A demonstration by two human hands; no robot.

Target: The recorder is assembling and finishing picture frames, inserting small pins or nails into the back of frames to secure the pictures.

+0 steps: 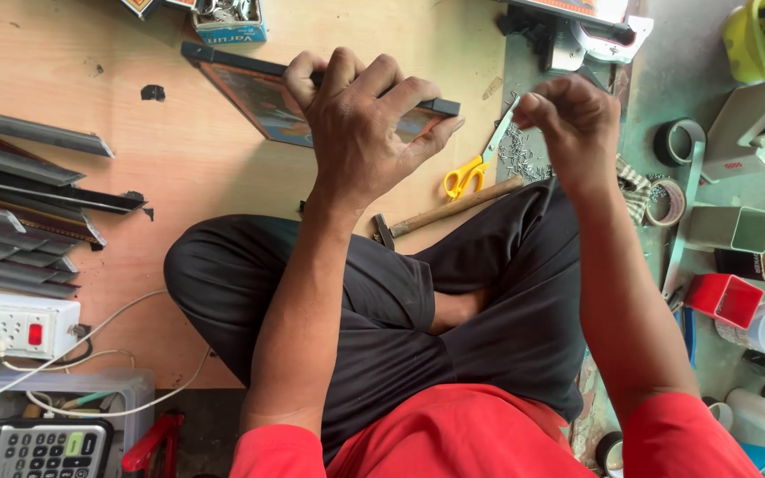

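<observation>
**Frame partly hidden under hand**

On the wooden board (223, 168), lying flat: frame (258, 93), middle hidden by left hand (360, 124) clutching its edge. Right hand (573, 119) pinching something too small to identify, above nails (515, 155), beside scissors (475, 164) and hammer (444, 212).

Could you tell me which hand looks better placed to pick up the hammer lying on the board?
Probably the right hand: it hovers free, fingers pinched, above the nail pile, with the hammer just below it. The left hand is busy gripping the picture frame edge.

Matt black frame (440, 107) on smooth wooden board (179, 159)
</observation>
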